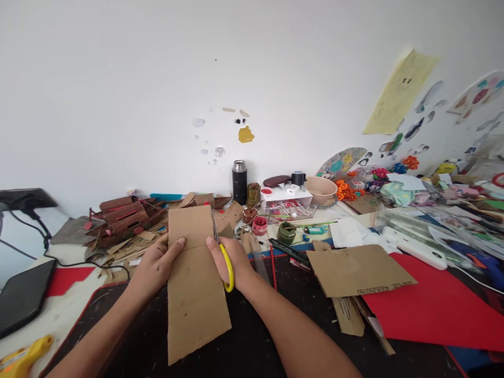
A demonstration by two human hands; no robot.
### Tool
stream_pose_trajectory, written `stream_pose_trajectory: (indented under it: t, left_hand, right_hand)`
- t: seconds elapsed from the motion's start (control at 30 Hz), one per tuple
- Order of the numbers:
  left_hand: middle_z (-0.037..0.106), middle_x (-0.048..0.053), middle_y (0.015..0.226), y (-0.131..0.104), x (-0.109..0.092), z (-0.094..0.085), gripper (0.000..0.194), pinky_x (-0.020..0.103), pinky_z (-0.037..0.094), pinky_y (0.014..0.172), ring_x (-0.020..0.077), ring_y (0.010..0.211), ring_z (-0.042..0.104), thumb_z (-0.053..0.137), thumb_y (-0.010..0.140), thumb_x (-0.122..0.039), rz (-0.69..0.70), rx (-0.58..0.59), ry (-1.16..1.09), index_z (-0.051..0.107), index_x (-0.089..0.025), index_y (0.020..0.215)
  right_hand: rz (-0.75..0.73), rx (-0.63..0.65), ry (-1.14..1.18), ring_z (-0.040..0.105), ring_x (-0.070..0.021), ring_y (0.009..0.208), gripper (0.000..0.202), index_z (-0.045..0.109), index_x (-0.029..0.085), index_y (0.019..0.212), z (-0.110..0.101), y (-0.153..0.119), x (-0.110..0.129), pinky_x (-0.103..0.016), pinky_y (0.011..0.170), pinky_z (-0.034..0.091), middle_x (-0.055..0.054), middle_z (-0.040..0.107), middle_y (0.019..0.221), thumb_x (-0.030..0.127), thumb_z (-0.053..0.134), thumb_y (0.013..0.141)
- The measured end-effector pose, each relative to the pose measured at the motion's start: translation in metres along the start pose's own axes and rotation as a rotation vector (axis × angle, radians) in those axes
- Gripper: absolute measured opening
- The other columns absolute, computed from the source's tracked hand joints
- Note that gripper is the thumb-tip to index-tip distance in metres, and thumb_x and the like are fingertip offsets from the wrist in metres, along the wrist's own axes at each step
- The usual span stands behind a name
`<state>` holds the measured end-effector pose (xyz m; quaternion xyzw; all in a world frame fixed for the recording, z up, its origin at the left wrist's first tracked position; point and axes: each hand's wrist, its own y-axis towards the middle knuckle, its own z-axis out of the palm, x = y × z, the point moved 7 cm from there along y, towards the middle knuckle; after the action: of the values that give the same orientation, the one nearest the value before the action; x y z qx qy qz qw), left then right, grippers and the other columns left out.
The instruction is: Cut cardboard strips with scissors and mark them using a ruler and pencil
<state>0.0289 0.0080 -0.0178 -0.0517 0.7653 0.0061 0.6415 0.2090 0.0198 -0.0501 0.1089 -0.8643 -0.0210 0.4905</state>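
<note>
A long piece of brown cardboard [195, 294] is held up over the dark mat, creased across its width. My left hand [157, 260] grips its left edge, thumb on the front and the other fingers behind. On the right edge, my right hand [232, 262] is closed around scissors with a yellow handle [228, 268]. Their blades [214, 228] lie along the upper right edge of the cardboard, partly hidden by the thumb. Whether the blades are parted I cannot tell.
Paint jars [260, 224], a black flask [239, 182] and a brown cardboard model [126, 218] stand along the wall. Another cardboard piece [354, 270] overlaps red paper [437, 310] on the right. A black tablet-like device [25, 299] and a yellow tool [27, 357] lie left.
</note>
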Motion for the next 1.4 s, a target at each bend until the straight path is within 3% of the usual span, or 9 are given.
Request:
stream_pose_trajectory:
  t: [0.27, 0.5, 0.73, 1.03, 1.4]
  left_hand:
    - [0.072, 0.005, 0.065, 0.0, 0.0, 0.005, 0.074, 0.029, 0.046, 0.042, 0.0215, 0.049, 0.062, 0.082, 0.059, -0.084, -0.002, 0.045, 0.06, 0.065, -0.02, 0.094]
    - [0.074, 0.005, 0.07, 0.0, 0.006, 0.009, 0.079, 0.035, 0.057, 0.052, 0.0221, 0.051, 0.064, 0.077, 0.065, -0.085, 0.004, 0.087, 0.086, 0.065, -0.019, 0.106]
    - [0.082, 0.012, 0.091, -0.001, 0.006, 0.012, 0.081, 0.037, 0.061, 0.056, 0.03, 0.068, 0.076, 0.082, 0.062, -0.082, -0.024, 0.088, 0.006, 0.066, -0.02, 0.112]
    - [0.082, 0.012, 0.086, -0.003, 0.004, 0.01, 0.084, 0.034, 0.056, 0.046, 0.0275, 0.06, 0.074, 0.085, 0.058, -0.082, -0.046, 0.056, 0.005, 0.069, -0.018, 0.11]
    - [0.084, 0.015, 0.096, -0.003, 0.005, 0.012, 0.084, 0.037, 0.063, 0.054, 0.0325, 0.073, 0.08, 0.085, 0.059, -0.081, -0.045, 0.079, -0.022, 0.068, -0.018, 0.112]
  right_hand:
    - [-0.022, 0.026, -0.005, 0.071, -0.0226, 0.083, 0.053, 0.077, 0.019, 0.095, -0.011, 0.0, 0.008, -0.027, 0.069, 0.043, -0.009, 0.079, 0.091, 0.066, 0.054, 0.106]
    - [0.026, 0.022, -0.127, 0.073, -0.0249, 0.089, 0.052, 0.079, 0.018, 0.1, -0.016, 0.001, 0.008, -0.027, 0.072, 0.045, -0.011, 0.08, 0.092, 0.067, 0.059, 0.103]
    - [-0.01, 0.002, -0.018, 0.072, -0.0243, 0.084, 0.056, 0.079, 0.021, 0.092, -0.013, 0.003, 0.004, -0.028, 0.069, 0.044, -0.01, 0.08, 0.09, 0.067, 0.051, 0.107]
    - [0.005, 0.003, 0.043, 0.067, -0.0212, 0.076, 0.06, 0.075, 0.019, 0.085, -0.01, 0.003, 0.001, -0.028, 0.065, 0.041, -0.009, 0.079, 0.088, 0.067, 0.047, 0.108]
    - [0.017, -0.011, -0.007, 0.066, -0.0212, 0.076, 0.06, 0.073, 0.019, 0.08, -0.01, 0.002, 0.003, -0.028, 0.066, 0.041, -0.008, 0.076, 0.082, 0.064, 0.046, 0.11]
